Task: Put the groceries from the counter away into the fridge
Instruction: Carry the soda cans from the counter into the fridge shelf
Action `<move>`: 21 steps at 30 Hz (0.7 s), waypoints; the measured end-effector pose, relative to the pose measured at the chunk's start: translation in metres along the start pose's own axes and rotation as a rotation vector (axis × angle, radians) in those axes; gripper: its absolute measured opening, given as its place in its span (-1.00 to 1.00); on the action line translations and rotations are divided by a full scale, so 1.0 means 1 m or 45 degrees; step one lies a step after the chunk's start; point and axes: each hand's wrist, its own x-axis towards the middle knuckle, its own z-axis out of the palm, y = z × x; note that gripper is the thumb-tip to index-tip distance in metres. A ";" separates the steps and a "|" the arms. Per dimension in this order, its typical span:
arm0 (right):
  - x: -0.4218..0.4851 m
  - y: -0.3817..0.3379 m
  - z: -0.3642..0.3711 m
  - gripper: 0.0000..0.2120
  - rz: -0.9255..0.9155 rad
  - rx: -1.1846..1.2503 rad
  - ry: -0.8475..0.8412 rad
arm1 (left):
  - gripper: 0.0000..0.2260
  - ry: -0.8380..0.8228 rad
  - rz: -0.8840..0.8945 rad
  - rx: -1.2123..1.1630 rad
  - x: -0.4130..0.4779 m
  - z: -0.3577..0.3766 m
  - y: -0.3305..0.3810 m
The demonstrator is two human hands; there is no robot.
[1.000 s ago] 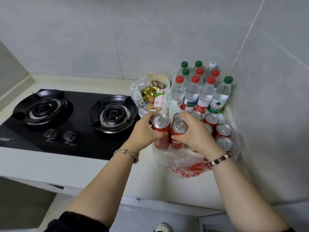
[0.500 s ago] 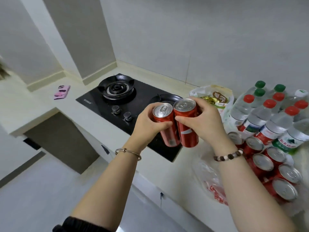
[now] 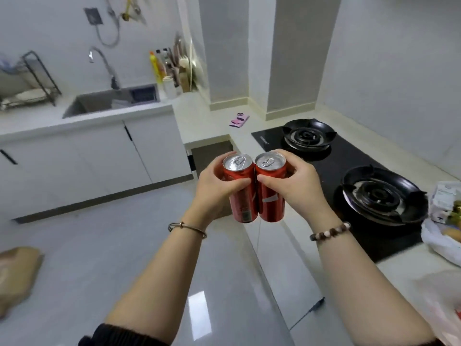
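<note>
Left of the hob (image 3: 334,178), two cans (image 3: 243,203) clasped by left grip (image 3: 214,193) and right grip (image 3: 296,191) could be knocked loose by clinking.

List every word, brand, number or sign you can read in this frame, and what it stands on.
No text is legible in this frame.
Left can: small print low on the side, too blurred to read.
Right can: a white ribbon mark, no readable letters.
Hob: white mark at one corner, too small.
Carton: print blurred.
</note>
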 end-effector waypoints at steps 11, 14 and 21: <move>-0.014 -0.085 0.226 -0.65 -0.135 0.223 -0.538 | -0.55 0.656 -0.040 0.051 -0.117 -0.219 0.009; -0.022 -0.102 0.281 -0.65 -0.171 0.261 -0.687 | -0.52 0.846 -0.035 0.050 -0.150 -0.261 0.009; -0.045 -0.135 0.400 -0.67 -0.258 0.401 -1.094 | -0.51 1.243 -0.088 0.090 -0.221 -0.344 0.003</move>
